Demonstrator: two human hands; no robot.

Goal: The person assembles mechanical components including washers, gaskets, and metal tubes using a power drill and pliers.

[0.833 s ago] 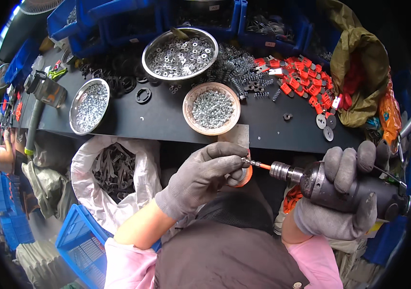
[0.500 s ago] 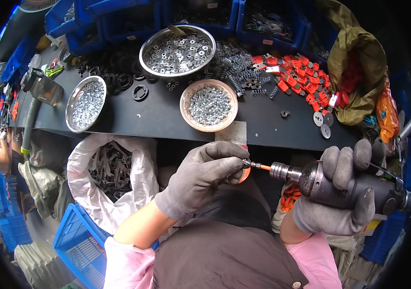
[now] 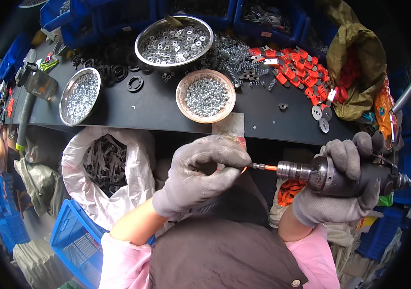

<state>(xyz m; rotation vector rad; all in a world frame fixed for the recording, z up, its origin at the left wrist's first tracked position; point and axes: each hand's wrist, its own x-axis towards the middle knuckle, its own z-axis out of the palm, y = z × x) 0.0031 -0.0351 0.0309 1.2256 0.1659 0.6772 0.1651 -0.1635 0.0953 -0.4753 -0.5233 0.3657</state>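
Observation:
My right hand (image 3: pixel 333 208) is wrapped round a dark powered screwdriver (image 3: pixel 350 184), lying nearly level with its tip toward the left. From its ridged metal chuck (image 3: pixel 292 171) runs a thin bit (image 3: pixel 270 168) with an orange sleeve. My left hand (image 3: pixel 200 171), gloved in grey like the other, pinches thumb and forefinger right at the bit's tip. What those fingers hold is mostly hidden; only a sliver of orange shows beside them. Beyond the left hand, a bowl of small metal nuts (image 3: pixel 206 97) stands near the table's front edge.
On the dark table (image 3: pixel 155 108) are a steel bowl of washers (image 3: pixel 174 43), another steel bowl of small metal parts (image 3: pixel 80 96), springs (image 3: pixel 229 58) and red clips (image 3: pixel 297 70). Below left sit a white sack of metal pieces (image 3: pixel 140 168) and a blue crate (image 3: pixel 78 241).
The screwdriver and right hand have shifted slightly right. My left hand has turned, its fingertips now covering the small metal piece and most of the orange part that showed before.

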